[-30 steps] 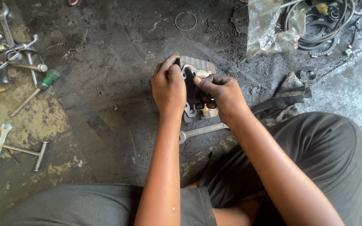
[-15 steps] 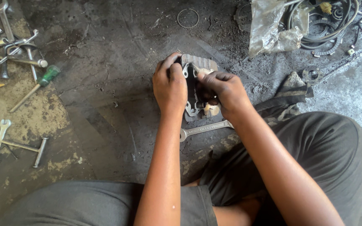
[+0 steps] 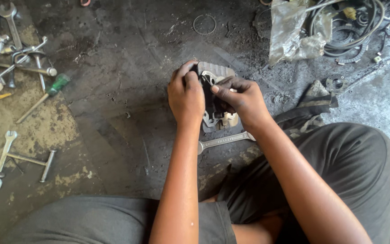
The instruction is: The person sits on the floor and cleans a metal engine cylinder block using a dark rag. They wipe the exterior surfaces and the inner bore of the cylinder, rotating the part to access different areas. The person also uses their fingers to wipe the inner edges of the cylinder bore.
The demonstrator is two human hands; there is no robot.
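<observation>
Left edge tools: a heap of grey steel spanners and sockets (image 3: pixel 5 49) lies at the upper left of the frame, with a green-handled screwdriver (image 3: pixel 46 95) just right of it; a lone silver open-ended spanner (image 3: pixel 4 151) rests at the lower left.

Left hand (image 3: pixel 186 97): at centre frame, curled over the left side of the pale ribbed cast-metal engine part (image 3: pixel 217 72), grasping it and pinning it to the dark oily floor (image 3: pixel 113 90).

Cast part: stands on the floor at centre, between both hands, its finned top showing above the knuckles.

Right hand (image 3: pixel 242 99): just right of centre, fingers pinched on something small and dark at the part's face; what it is cannot be made out, perhaps a clip or fitting.

Flat spanner (image 3: pixel 224 141): a long silver wrench lying on the floor just below the part, untouched.

Upper right: crumpled clear plastic sheet (image 3: pixel 294 31) beside a coil of black cable (image 3: pixel 353 27).

Step in hand: seemingly fitting or freeing a small piece on the part by fingers.

Next move calls for: a steady left-hand hold and fine pinch control; the nearby wrench is within easy reach if a fastener needs turning.
</observation>
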